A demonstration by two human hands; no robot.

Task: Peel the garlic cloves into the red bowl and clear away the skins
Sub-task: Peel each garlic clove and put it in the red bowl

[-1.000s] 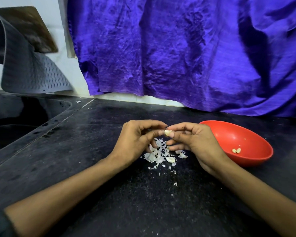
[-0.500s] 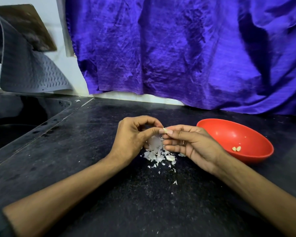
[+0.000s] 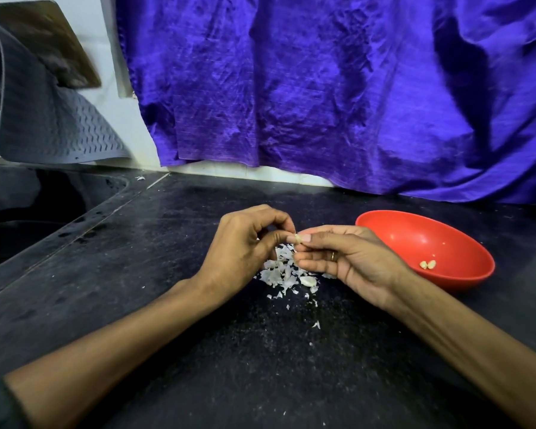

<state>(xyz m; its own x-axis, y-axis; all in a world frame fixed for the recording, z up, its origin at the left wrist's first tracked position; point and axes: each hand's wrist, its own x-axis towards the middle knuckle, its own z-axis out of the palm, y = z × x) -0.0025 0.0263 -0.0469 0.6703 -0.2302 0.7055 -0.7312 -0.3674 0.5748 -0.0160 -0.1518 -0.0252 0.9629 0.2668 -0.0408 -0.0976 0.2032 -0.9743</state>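
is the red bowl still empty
No, the red bowl already holds two peeled garlic cloves near its bottom.

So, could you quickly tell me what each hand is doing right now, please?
Left hand: closed, its fingers pinching the garlic clove.
Right hand: closed, pinching the same clove from the other side.

A home kitchen, by the look of it. There's a dark speckled stone desk [image 3: 198, 351] running wall to wall, and at the far left a black sink [image 3: 28, 218] sunk into it. Behind the sink a grey ribbed drying mat [image 3: 53, 131] leans curled against the pale tiled wall [image 3: 136, 144]. A crumpled purple cloth [image 3: 322, 88] hangs over the back. Garlic skins [image 3: 280, 272] litter the stone beside a red bowl [image 3: 464, 274].
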